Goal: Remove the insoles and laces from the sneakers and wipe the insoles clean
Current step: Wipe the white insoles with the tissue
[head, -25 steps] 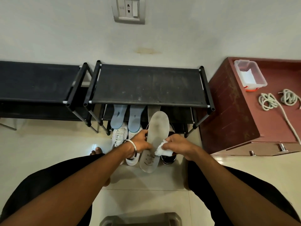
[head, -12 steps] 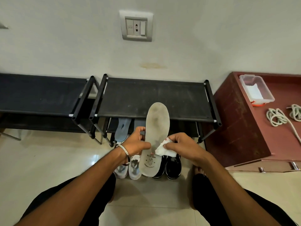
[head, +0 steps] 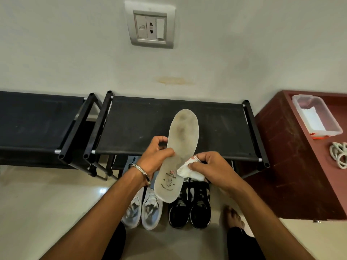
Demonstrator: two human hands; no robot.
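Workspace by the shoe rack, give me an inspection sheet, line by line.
Surface: pale tiled floor.
Job's things: grey insole; white wipe; white sneakers, black sneakers on the floor; laces on red cabinet.
Clutter: clear tub on the cabinet.
Grippers: left hand holds insole; right hand pinches wipe.
Cables: nothing seen.
Surroundings: black racks, wall socket.

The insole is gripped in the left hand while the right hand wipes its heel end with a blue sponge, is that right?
Not quite. The head view shows the right hand wiping with a crumpled white wipe, not a blue sponge. The rest stands: the left hand has its grip on the insole, and the wiping is near the heel end.
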